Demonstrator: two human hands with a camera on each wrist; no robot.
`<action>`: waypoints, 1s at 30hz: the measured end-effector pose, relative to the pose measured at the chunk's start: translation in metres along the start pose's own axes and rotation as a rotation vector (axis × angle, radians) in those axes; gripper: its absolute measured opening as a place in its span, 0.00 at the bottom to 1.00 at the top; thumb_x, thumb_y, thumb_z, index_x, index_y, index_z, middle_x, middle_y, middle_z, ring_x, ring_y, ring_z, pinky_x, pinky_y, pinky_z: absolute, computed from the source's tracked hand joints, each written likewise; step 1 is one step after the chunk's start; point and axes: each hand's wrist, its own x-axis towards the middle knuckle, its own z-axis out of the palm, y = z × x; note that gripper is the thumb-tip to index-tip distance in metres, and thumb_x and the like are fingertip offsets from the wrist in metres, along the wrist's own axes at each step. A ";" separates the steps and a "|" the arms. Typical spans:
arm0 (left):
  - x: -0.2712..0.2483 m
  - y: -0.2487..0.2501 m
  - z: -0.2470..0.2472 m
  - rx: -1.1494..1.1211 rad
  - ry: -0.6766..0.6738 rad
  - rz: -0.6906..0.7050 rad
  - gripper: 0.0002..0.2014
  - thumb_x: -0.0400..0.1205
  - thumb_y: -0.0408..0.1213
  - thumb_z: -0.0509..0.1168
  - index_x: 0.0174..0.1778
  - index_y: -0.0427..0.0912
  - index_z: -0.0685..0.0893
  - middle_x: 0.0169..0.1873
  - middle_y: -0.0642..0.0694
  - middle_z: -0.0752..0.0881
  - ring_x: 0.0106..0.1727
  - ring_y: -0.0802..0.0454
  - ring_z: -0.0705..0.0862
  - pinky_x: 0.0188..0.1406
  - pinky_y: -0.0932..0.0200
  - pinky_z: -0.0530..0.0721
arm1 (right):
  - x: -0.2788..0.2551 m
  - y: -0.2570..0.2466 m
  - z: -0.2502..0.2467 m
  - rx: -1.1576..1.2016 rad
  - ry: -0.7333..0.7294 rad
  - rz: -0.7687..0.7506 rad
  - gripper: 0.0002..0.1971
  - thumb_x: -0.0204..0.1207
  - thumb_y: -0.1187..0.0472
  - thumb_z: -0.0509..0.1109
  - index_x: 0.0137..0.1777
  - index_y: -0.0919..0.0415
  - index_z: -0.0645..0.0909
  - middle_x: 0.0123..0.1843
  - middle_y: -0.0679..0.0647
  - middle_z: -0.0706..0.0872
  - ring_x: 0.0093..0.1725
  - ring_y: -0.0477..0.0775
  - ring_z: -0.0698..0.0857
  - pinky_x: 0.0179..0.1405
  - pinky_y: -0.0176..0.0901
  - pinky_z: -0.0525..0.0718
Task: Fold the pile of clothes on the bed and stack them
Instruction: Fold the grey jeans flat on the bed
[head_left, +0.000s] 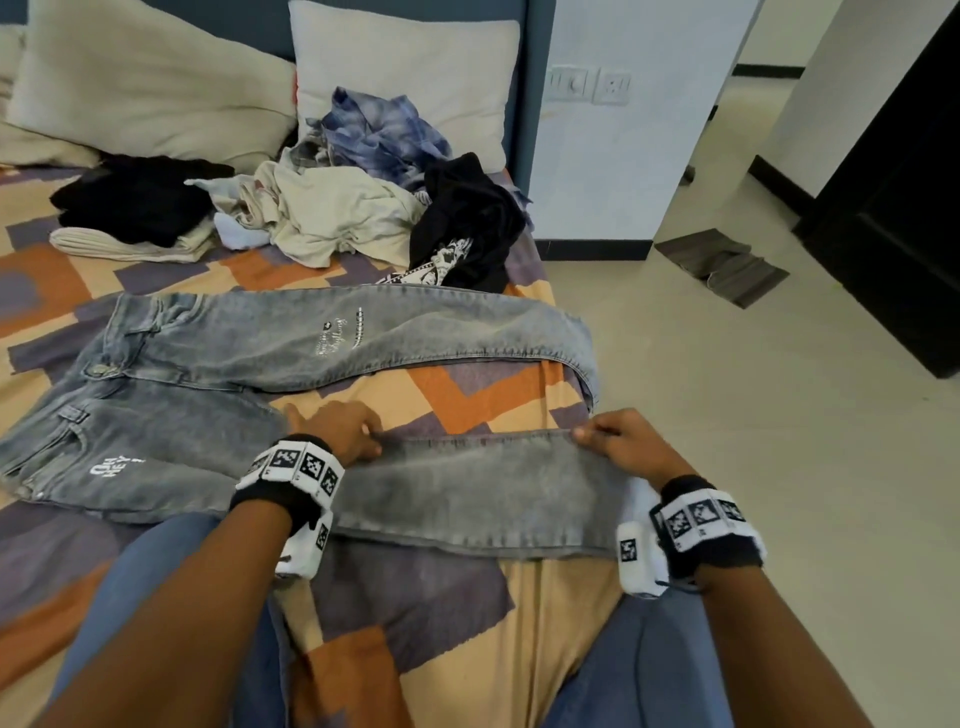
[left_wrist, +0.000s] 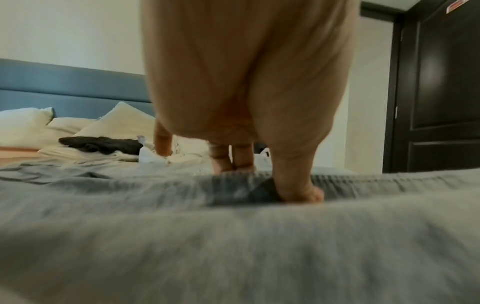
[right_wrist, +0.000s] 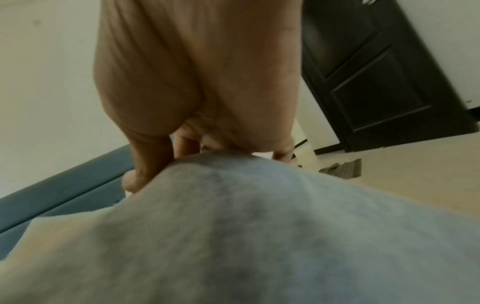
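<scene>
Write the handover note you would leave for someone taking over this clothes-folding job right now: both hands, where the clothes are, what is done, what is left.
Left hand: grips the near leg's far edge on the grey jeans.
Right hand: pinches that leg's hem end.
Jeans lie spread on the bed, legs apart, far hem hanging over the bed's edge.
Done: a folded stack by the pillows.
Left: fold the jeans, then the unfolded pile, and stack them.

Text: "OH HEY!" in white, printed on grey jeans (head_left: 171, 374) nr waistband | script on upper leg was unreadable
</scene>
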 end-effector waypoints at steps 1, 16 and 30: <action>0.004 0.003 -0.008 -0.033 0.064 0.024 0.05 0.79 0.47 0.71 0.47 0.61 0.83 0.49 0.58 0.84 0.66 0.49 0.79 0.75 0.22 0.47 | -0.002 0.003 -0.013 0.050 0.063 0.010 0.20 0.77 0.56 0.76 0.24 0.55 0.79 0.22 0.42 0.75 0.23 0.38 0.71 0.29 0.35 0.70; 0.019 0.020 0.037 -0.256 0.141 -0.084 0.23 0.76 0.50 0.72 0.68 0.61 0.78 0.77 0.45 0.62 0.79 0.38 0.63 0.74 0.32 0.65 | 0.054 0.001 0.020 -0.339 0.233 0.030 0.14 0.79 0.53 0.73 0.63 0.53 0.83 0.64 0.59 0.81 0.68 0.65 0.75 0.65 0.56 0.70; 0.027 -0.145 -0.048 -0.674 0.506 -0.365 0.07 0.81 0.38 0.70 0.48 0.39 0.91 0.45 0.36 0.90 0.49 0.36 0.87 0.51 0.45 0.86 | 0.068 -0.072 0.084 -0.660 -0.010 0.146 0.22 0.82 0.49 0.68 0.71 0.59 0.75 0.78 0.65 0.70 0.81 0.66 0.62 0.74 0.59 0.68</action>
